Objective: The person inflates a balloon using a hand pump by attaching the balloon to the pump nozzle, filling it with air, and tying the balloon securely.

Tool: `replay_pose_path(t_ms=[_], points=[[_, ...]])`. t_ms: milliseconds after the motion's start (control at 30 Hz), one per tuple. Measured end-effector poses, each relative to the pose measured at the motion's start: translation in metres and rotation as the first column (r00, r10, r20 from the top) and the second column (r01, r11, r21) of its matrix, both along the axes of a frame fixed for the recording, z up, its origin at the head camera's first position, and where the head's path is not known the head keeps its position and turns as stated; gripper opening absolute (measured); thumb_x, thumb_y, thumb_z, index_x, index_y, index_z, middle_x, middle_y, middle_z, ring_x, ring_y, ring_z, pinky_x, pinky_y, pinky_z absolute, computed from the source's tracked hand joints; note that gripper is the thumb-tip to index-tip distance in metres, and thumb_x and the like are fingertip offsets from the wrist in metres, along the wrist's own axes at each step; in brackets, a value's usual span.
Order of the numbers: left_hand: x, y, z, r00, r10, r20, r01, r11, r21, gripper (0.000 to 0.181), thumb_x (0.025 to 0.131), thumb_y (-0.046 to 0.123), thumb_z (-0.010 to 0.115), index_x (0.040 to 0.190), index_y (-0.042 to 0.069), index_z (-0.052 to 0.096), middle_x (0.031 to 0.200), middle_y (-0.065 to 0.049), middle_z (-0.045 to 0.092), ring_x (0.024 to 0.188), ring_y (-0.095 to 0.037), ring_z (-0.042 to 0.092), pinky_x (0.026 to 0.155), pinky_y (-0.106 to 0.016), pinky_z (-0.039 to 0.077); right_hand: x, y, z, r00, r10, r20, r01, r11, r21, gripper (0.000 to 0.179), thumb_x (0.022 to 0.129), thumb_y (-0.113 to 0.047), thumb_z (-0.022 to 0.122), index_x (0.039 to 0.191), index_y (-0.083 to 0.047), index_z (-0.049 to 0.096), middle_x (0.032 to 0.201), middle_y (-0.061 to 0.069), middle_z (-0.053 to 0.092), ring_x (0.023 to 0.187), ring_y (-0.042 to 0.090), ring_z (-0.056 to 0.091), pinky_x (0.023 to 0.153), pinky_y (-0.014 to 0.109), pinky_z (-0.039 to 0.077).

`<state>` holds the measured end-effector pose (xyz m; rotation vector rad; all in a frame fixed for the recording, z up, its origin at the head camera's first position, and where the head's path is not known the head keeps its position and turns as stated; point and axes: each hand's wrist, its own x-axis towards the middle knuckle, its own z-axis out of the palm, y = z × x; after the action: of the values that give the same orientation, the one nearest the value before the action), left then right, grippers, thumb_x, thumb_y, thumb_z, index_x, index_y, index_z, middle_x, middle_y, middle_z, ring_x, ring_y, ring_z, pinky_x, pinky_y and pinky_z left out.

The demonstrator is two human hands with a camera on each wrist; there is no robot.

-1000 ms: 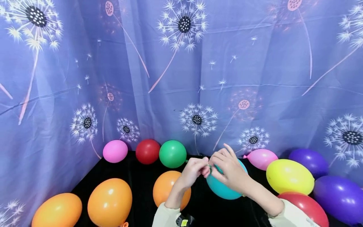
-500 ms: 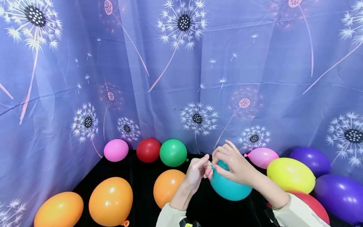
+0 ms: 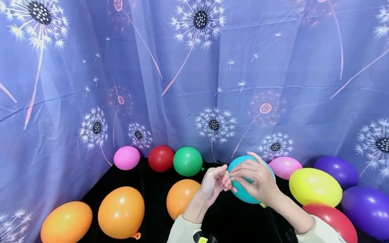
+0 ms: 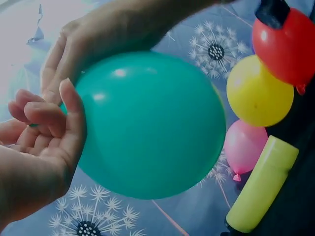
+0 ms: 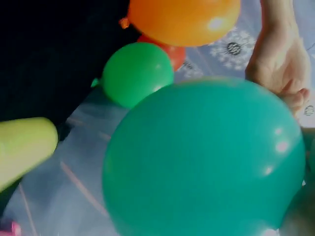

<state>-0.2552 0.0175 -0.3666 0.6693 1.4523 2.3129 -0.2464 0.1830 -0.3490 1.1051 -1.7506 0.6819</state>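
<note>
Both hands work at the neck of a teal balloon (image 3: 239, 162), which bulges behind the right hand in the head view and fills much of both wrist views. My left hand (image 3: 209, 185) has its fingers curled, with the thin stretched neck at its fingertips. My right hand (image 3: 261, 179) pinches the neck between thumb and fingers beside the left fingertips. In the left wrist view, the left hand (image 4: 42, 152) sits at the balloon's left side and the right hand (image 4: 106, 37) reaches in over its top. Part of the neck is hidden by fingers.
A yellow-green cylinder (image 4: 266, 184) stands past the balloon. Left lie orange balloons (image 3: 121, 211); behind, a pink (image 3: 126, 158), a red (image 3: 161, 158) and a green balloon (image 3: 187, 161). Yellow (image 3: 315, 187), red (image 3: 334, 219) and purple balloons (image 3: 367, 211) crowd the right. A dandelion-print curtain (image 3: 170, 114) hangs behind.
The teal balloon has swung upward and slightly right, further behind the right hand. The right hand has shifted slightly right, fingers still at the neck. The left hand stays close beside it.
</note>
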Motion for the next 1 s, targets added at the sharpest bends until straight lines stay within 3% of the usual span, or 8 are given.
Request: replay_pose_path(t_ms=[133, 267, 333, 533, 600, 833, 900, 1000], points=[[-0.001, 0.001, 0.002, 0.999, -0.047, -0.026, 0.047, 0.999, -0.002, 0.047, 0.099, 0.011, 0.036, 0.054, 0.014, 0.048, 0.051, 0.008, 0.048, 0.052, -0.005, 0.048, 0.063, -0.023, 0.05, 0.016, -0.007, 0.001, 0.99, -0.047, 0.134, 0.06, 0.994, -0.096, 0.021, 0.095, -0.025, 0.063, 0.078, -0.013, 0.07, 0.077, 0.0, 0.071, 0.084, 0.015, 0.064, 0.12, 0.031, 0.021], [-0.005, -0.006, 0.003, 0.995, -0.069, -0.073, 0.067, 0.997, -0.026, 0.043, 0.099, 0.009, 0.04, 0.061, 0.014, 0.061, 0.06, 0.009, 0.059, 0.061, -0.006, 0.059, 0.07, -0.024, 0.053, 0.023, -0.014, 0.002, 0.928, -0.006, 0.372, 0.085, 0.976, -0.198, 0.013, 0.086, 0.003, 0.065, 0.085, -0.01, 0.066, 0.084, 0.003, 0.07, 0.093, 0.005, 0.061, 0.116, 0.033, 0.017], [-0.008, -0.01, 0.003, 0.992, -0.073, -0.103, 0.067, 0.996, -0.058, 0.038, 0.1, 0.011, 0.042, 0.074, 0.002, 0.068, 0.067, 0.009, 0.065, 0.069, -0.007, 0.064, 0.075, -0.024, 0.055, 0.021, -0.016, 0.002, 0.854, 0.057, 0.517, 0.08, 0.968, -0.238, 0.013, 0.089, 0.005, 0.061, 0.087, -0.007, 0.065, 0.087, 0.002, 0.068, 0.097, 0.001, 0.057, 0.11, 0.027, 0.023], [-0.016, -0.014, -0.005, 0.995, 0.013, -0.104, -0.029, 0.987, -0.155, 0.038, 0.097, 0.007, 0.054, 0.113, -0.027, 0.056, 0.089, -0.002, 0.075, 0.084, -0.01, 0.07, 0.091, -0.033, 0.057, 0.006, -0.013, -0.006, 0.545, 0.324, 0.773, 0.043, 0.91, -0.412, 0.015, 0.102, -0.007, 0.044, 0.092, -0.003, 0.054, 0.089, -0.007, 0.056, 0.089, 0.001, 0.053, 0.083, 0.015, 0.042], [-0.018, -0.01, -0.008, 0.992, 0.108, -0.071, -0.119, 0.977, -0.179, 0.033, 0.093, 0.005, 0.062, 0.113, -0.021, 0.06, 0.095, -0.01, 0.076, 0.087, -0.01, 0.071, 0.092, -0.034, 0.056, 0.001, -0.013, -0.01, 0.488, 0.376, 0.788, 0.103, 0.872, -0.479, 0.017, 0.103, -0.009, 0.043, 0.09, -0.008, 0.054, 0.089, -0.009, 0.055, 0.088, 0.002, 0.052, 0.084, 0.016, 0.042], [-0.015, 0.012, -0.014, 0.929, 0.368, -0.031, -0.369, 0.919, -0.139, 0.027, 0.085, 0.003, 0.071, 0.106, -0.013, 0.068, 0.1, -0.02, 0.074, 0.087, -0.009, 0.071, 0.09, -0.032, 0.057, -0.02, -0.015, -0.019, 0.383, 0.565, 0.731, 0.268, 0.689, -0.673, 0.031, 0.102, -0.009, 0.043, 0.078, -0.017, 0.06, 0.072, -0.012, 0.05, 0.07, 0.003, 0.042, 0.079, 0.019, 0.038], [-0.011, 0.019, -0.016, 0.938, 0.343, -0.057, -0.348, 0.926, -0.149, 0.029, 0.089, 0.005, 0.068, 0.113, -0.011, 0.066, 0.111, -0.021, 0.071, 0.095, -0.011, 0.069, 0.091, -0.033, 0.056, -0.025, -0.011, -0.02, 0.35, 0.643, 0.681, 0.303, 0.61, -0.732, 0.038, 0.101, -0.004, 0.042, 0.071, -0.018, 0.061, 0.066, -0.011, 0.047, 0.064, 0.003, 0.04, 0.074, 0.019, 0.037], [-0.001, 0.032, -0.022, 0.983, 0.152, -0.105, -0.173, 0.959, -0.227, 0.044, 0.096, 0.011, 0.059, 0.136, -0.006, 0.051, 0.143, -0.02, 0.052, 0.119, -0.021, 0.06, 0.1, -0.041, 0.051, -0.028, 0.002, -0.02, 0.333, 0.74, 0.585, 0.368, 0.469, -0.803, 0.048, 0.099, 0.001, 0.038, 0.064, -0.02, 0.063, 0.062, -0.012, 0.05, 0.063, 0.002, 0.045, 0.072, 0.02, 0.038]])
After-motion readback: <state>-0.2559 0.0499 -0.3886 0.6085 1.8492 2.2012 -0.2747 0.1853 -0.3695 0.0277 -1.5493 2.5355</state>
